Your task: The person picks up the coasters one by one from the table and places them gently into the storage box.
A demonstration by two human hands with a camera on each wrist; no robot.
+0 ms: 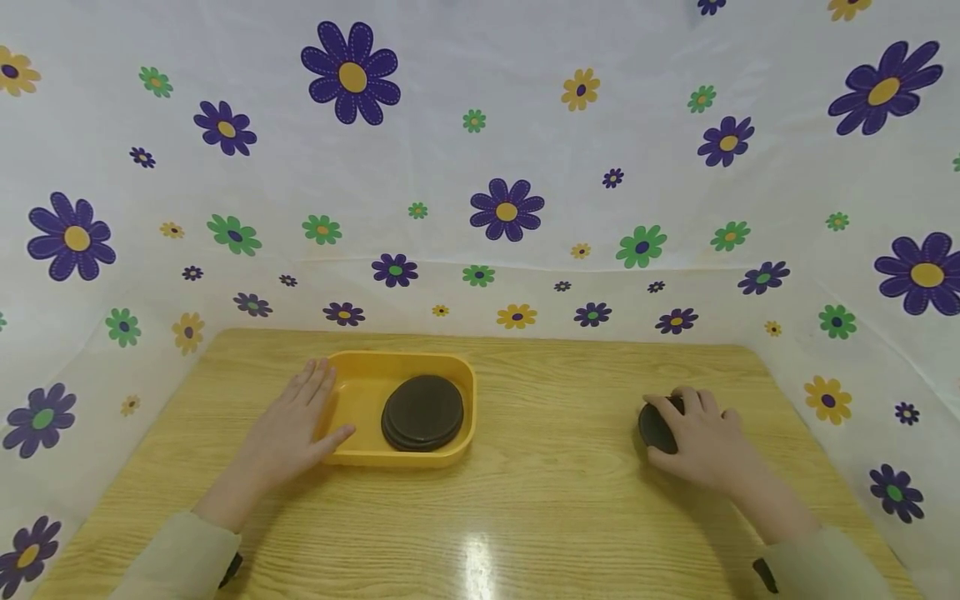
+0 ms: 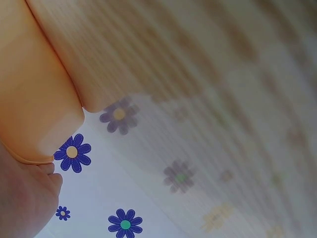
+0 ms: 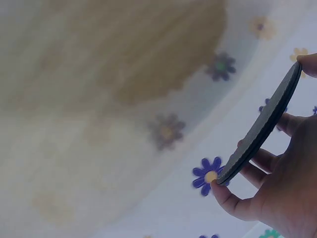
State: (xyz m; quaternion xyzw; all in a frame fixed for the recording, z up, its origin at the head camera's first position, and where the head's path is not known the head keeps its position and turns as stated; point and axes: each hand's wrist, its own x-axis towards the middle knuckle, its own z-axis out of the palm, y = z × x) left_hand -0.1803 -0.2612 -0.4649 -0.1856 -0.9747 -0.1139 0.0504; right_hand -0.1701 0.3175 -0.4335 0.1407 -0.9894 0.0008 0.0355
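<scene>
A yellow rectangular tray (image 1: 358, 410) lies left of the middle in the head view. Inside its right half sits a short stack of round dark coasters (image 1: 425, 408). My left hand (image 1: 281, 433) rests along the tray's left side, fingers straight over the rim and thumb spread towards the front rim. The left wrist view shows the outer wall of the tray (image 2: 39, 84) with that hand against it. Well to the right of the tray, my right hand (image 1: 708, 450) grips one dark round coaster (image 1: 657, 429) by its edges. In the right wrist view this thin coaster (image 3: 262, 121) is tilted between spread fingertips.
A wood-grain table (image 1: 525, 517) carries everything. White cloth with printed flowers (image 1: 506, 210) stands behind it and along both sides. Light reflects off the table near its front.
</scene>
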